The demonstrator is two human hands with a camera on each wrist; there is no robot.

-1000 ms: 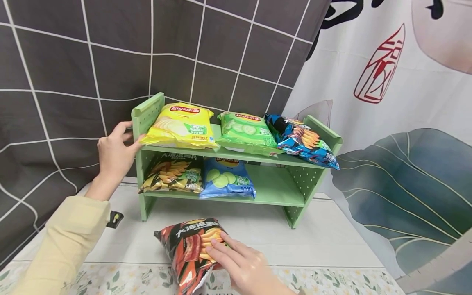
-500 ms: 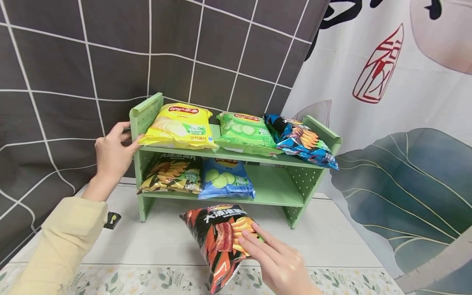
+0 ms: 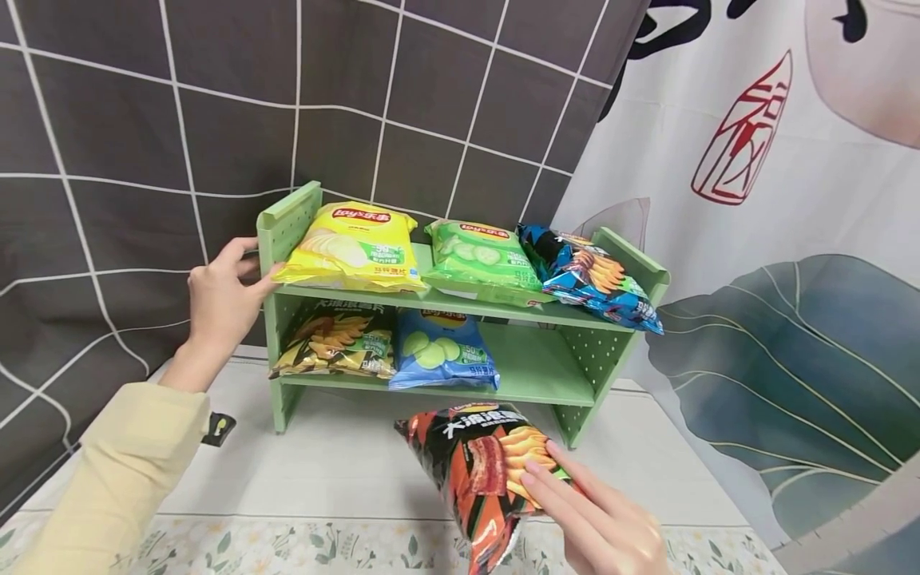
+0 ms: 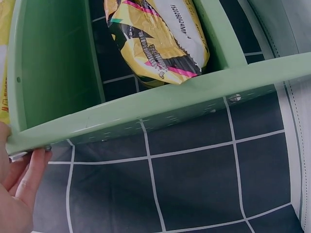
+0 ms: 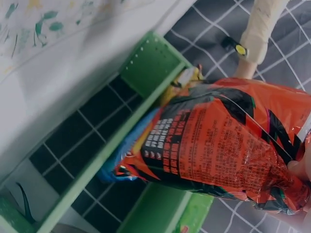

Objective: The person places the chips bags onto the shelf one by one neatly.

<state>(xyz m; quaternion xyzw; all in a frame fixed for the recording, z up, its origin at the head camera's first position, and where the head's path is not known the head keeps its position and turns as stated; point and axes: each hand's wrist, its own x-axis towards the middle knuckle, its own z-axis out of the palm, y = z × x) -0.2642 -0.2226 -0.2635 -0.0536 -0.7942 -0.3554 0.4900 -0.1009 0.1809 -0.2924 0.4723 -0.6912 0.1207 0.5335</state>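
Observation:
My right hand (image 3: 604,519) grips a red and black chip bag (image 3: 489,471) by its right side, held in front of the shelf below its lower board. In the right wrist view the bag's printed back (image 5: 214,141) fills much of the frame. My left hand (image 3: 228,295) holds the left side panel of the green two-tier shelf (image 3: 532,359), thumb at the front edge by the yellow chip bag (image 3: 352,247). The left wrist view shows those fingers (image 4: 31,177) against the panel's edge. A gold and black chip bag (image 3: 338,343) and a blue chip bag (image 3: 442,351) lie on the lower board.
On the top board, a green chip bag (image 3: 485,259) lies beside a dark blue chip bag (image 3: 589,275) that overhangs the front edge at right. The lower board's right part shows bare green. A grid-patterned curtain (image 3: 446,96) hangs behind. The white table (image 3: 323,471) has a floral front strip.
My right hand has carried the red and black chip bag to the right in front of the shelf. My left hand stays on the side panel.

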